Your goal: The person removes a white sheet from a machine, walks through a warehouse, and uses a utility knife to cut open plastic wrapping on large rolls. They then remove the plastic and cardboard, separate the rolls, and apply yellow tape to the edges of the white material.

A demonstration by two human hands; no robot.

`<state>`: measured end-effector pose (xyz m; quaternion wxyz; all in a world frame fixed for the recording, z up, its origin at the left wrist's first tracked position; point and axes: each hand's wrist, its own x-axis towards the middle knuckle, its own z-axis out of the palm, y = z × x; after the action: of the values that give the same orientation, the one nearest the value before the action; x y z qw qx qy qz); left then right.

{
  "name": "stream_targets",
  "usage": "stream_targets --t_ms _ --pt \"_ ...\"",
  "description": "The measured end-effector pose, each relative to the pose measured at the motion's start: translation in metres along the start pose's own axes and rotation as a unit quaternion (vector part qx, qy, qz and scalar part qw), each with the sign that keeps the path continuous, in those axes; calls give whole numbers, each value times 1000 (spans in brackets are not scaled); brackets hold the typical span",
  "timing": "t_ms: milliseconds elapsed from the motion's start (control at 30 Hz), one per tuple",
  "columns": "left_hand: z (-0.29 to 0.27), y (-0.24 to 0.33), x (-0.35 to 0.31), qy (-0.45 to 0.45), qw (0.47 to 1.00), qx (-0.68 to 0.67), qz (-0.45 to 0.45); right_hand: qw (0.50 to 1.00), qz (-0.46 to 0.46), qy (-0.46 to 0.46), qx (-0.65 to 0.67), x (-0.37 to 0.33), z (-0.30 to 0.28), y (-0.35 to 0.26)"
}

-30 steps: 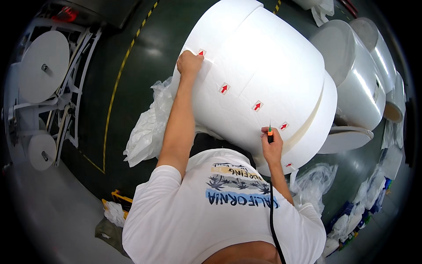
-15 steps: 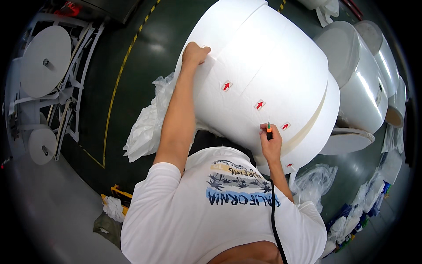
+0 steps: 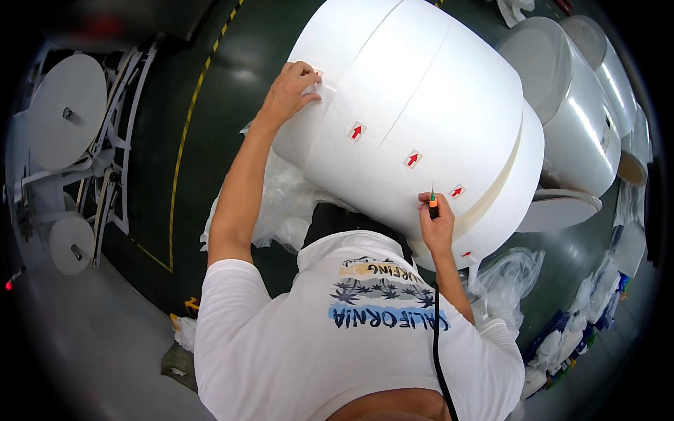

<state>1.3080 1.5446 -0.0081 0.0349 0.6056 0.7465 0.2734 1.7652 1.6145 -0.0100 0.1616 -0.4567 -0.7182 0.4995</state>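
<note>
A big white roll (image 3: 393,84) of sheet material fills the space in front of me. Small labels with red arrows (image 3: 412,159) run in a slanting line across its surface. At the roll's left part, my left hand (image 3: 286,95) rests with bent fingers and the thumb apart, beside another small label partly covered by the fingertips. My right hand (image 3: 438,226) is closed around a slim pointed tool (image 3: 433,205) with an orange, green and black handle. The tool's thin tip points away from me, close to the roll's surface near the arrow labels; whether it touches cannot be told.
Several wrapped rolls (image 3: 583,112) stand to the right. Crumpled clear plastic (image 3: 509,284) lies at the lower right, and more film (image 3: 277,210) hangs below the roll's left side. A machine frame with white discs (image 3: 67,112) stands far left, beyond a yellow-black floor line (image 3: 184,151).
My left hand has gone from a closed grip to parted fingers and shifted slightly left. My right hand holds the tool in nearly the same place. The view has shifted a little.
</note>
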Motion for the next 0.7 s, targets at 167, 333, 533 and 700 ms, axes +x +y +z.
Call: stream_targets --t_ms 167,333,533,700 --pt "16 -22 -1 37 999 -1 16 1000 -3 0 -11 -1 7 -9" --pt "23 -30 -1 63 997 -14 37 1000 9 -9 -3 -8 12 -2" --pt "28 -44 -4 36 999 -7 -11 999 -8 -18 -28 -5 14 -6" --pt "22 -50 7 21 997 -36 -58 999 9 -34 -16 -4 18 -11"
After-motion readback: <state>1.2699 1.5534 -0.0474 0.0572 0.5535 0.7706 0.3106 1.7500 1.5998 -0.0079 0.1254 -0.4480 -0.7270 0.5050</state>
